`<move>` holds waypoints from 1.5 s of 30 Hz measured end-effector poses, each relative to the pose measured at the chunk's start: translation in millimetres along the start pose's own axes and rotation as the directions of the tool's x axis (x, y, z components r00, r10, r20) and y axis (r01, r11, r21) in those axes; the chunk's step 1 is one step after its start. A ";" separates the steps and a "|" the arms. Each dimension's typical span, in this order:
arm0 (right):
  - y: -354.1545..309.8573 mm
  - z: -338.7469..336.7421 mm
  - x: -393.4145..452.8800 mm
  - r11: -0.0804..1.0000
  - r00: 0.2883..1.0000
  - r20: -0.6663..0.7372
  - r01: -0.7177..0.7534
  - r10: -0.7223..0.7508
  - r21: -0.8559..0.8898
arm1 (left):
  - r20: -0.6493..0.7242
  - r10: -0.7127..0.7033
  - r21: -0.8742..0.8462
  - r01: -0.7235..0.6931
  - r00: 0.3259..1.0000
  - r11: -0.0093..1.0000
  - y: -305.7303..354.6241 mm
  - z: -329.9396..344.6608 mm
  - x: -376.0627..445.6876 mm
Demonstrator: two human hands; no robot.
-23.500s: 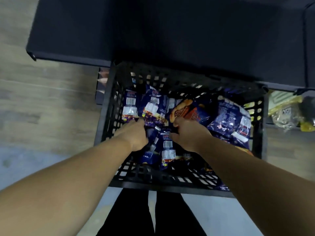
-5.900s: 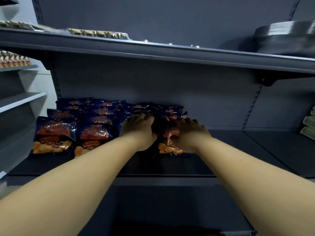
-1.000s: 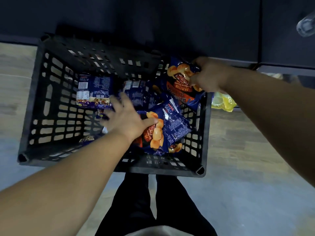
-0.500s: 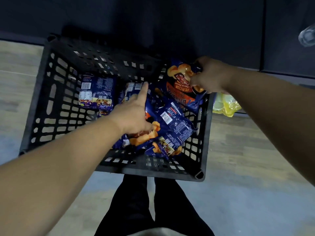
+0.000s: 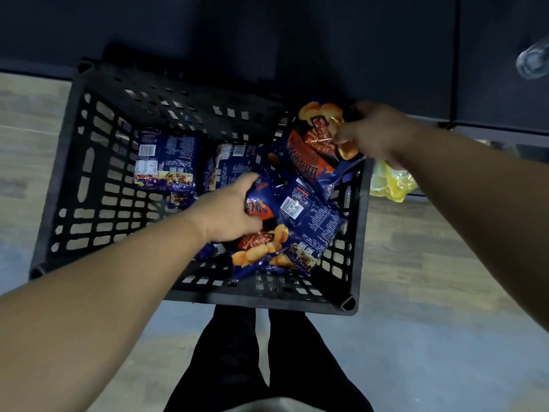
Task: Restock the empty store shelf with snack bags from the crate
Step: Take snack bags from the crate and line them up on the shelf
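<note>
The black crate (image 5: 89, 179) sits on the floor in front of the person, its far edge against the dark base of the shelving. Most of what is left in it lies toward the right edge, and the left half shows mostly bare grid.

The right hand (image 5: 377, 133) is raised over the crate's far right corner, its fingers curled round the upper end of a lifted snack bag (image 5: 312, 150). That bag hangs face up, its long axis running from the far right corner down toward the crate's middle, its lower end over the right wall.

The left hand (image 5: 228, 212) is down inside the crate near the middle of the near edge. Its fingers wrap the left side of a face-up bag (image 5: 261, 242), whose long axis runs from the crate's centre toward the near edge, with the printed crisps at the near end. A face-down bag (image 5: 309, 215) lies touching it on the right, just beside the right wall.

Two more face-down bags rest flat by the far edge: one at far left (image 5: 166, 157), one at far centre (image 5: 228, 162), just beyond the left fingers. The left hand is plainly the nearer to both, so they probably fall to it once its present bag is lifted out.
</note>
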State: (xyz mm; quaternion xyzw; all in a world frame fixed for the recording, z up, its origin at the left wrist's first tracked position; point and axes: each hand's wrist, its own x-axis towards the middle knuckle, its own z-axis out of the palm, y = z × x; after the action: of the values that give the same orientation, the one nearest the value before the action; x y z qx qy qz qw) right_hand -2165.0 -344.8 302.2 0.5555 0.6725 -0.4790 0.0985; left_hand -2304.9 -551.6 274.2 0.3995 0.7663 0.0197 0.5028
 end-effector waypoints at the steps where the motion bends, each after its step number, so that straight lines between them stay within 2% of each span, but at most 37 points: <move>1: 0.3 0.6 0.0 0.999 1.000 -0.004 -0.008 0.008 0.040 | -0.017 -0.011 -0.027 0.010 1.000 1.000 -1.9 -5.7 0.9; 5: 1.7 11.5 -7.2 0.987 0.995 0.094 -0.033 0.018 0.158 | -0.055 -0.057 -0.059 0.054 0.997 0.997 -11.5 -23.7 0.9; 12: 16.2 38.4 -18.0 0.961 0.933 0.248 -0.275 0.262 0.019 | -0.045 -0.085 -0.026 0.084 0.995 0.996 -27.5 -27.2 2.0; 14: 14.4 47.9 -25.5 0.954 0.904 0.305 -0.279 0.298 -0.106 | -0.034 -0.088 -0.003 0.088 0.996 0.996 -30.4 -24.1 3.9; 17: 15.5 59.3 -30.5 0.893 0.943 0.210 -0.151 0.259 -0.425 | -0.024 -0.081 0.006 0.081 0.996 0.997 -32.4 -20.1 6.1; 20: 14.1 68.1 -33.7 0.638 0.986 0.099 -0.007 0.131 -0.770 | -0.016 -0.058 0.011 0.058 0.998 0.998 -31.1 -19.8 6.4; 21: 14.6 70.3 -35.5 0.563 0.994 0.104 0.060 0.046 -0.824 | -0.019 -0.045 0.022 0.045 0.999 0.999 -30.1 -19.9 6.6; 23: 14.3 73.9 -36.3 0.448 0.972 0.200 0.234 -0.123 -0.863 | -0.030 -0.015 0.062 0.017 0.999 0.998 -28.1 -20.2 6.6; 25: 13.4 73.9 -32.7 0.388 0.927 0.332 0.374 -0.173 -0.842 | -0.035 0.000 0.091 0.003 0.999 0.996 -26.4 -20.2 6.4; 28: 9.8 73.9 -29.0 0.400 0.876 0.461 0.477 -0.142 -0.783 | -0.023 -0.007 0.104 0.009 1.000 0.995 -26.8 -19.9 5.2; 32: 6.7 67.5 -31.8 0.595 0.911 0.401 0.376 -0.097 -0.710 | -0.040 -0.022 0.136 0.028 0.999 0.990 -30.4 -23.1 2.8; 34: 7.8 63.6 -35.7 0.648 0.923 0.379 0.328 -0.064 -0.688 | -0.061 -0.026 0.145 0.035 0.998 0.989 -29.5 -26.2 1.0; 38: 12.2 66.6 -43.9 0.638 0.944 0.329 0.254 -0.001 -0.727 | -0.080 -0.050 0.193 0.064 0.996 0.979 -25.6 -29.8 0.9; 41: 15.1 72.2 -46.6 0.611 0.959 0.275 0.174 0.074 -0.772 | -0.054 -0.090 0.166 0.097 0.995 0.981 -25.5 -29.2 1.4; 45: 8.1 77.5 -49.1 0.509 0.973 0.215 0.142 0.088 -0.849 | -0.021 -0.112 0.152 0.114 0.994 0.982 -26.0 -31.9 1.5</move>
State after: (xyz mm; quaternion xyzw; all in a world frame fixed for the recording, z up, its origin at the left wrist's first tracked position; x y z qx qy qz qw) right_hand -2171.3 -435.9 290.1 0.3633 0.8134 -0.1453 0.4304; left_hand -2345.6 -556.5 277.6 0.3929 0.7899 -0.0653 0.4663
